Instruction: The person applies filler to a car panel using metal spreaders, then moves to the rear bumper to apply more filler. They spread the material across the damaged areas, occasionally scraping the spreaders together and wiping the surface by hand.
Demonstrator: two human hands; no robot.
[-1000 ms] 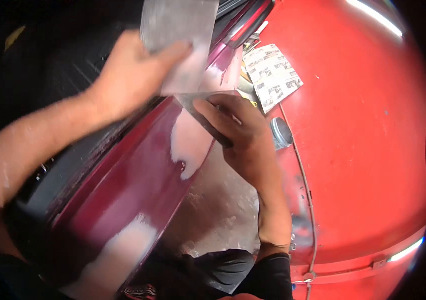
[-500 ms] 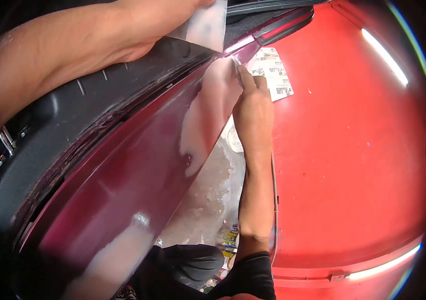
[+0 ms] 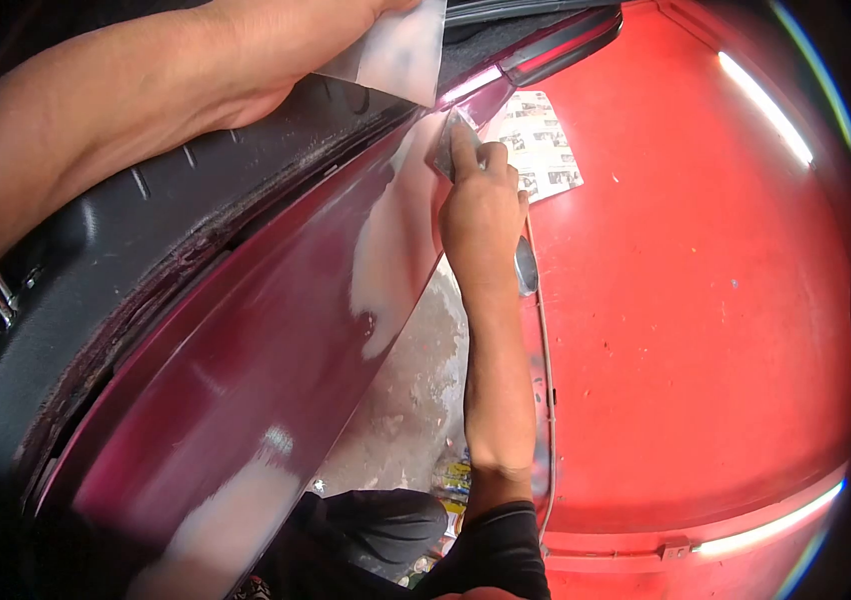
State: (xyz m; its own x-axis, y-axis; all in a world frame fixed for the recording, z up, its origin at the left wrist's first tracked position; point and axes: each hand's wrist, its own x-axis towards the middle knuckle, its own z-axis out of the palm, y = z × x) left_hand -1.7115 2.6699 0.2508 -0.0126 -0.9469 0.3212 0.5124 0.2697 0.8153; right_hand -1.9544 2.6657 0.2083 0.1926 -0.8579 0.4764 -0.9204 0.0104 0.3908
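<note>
A maroon car body panel runs diagonally across the view, with pale filler patches on it. Pressed against the panel's upper end is a thin grey putty spreader, which my right hand grips, index finger laid along it. My left hand is closed on a translucent flat sheet at the top edge; its fingertips are mostly cut off by the frame. That sheet hangs just above the panel, near a red tail light.
Black interior trim borders the panel on the left. A printed paper sheet is behind my right hand, against a large red surface. Stained concrete floor and several colourful containers show below.
My right hand has shifted left over the panel, and more of the spreader's face now shows. The sheet in my left hand sits slightly further left.
</note>
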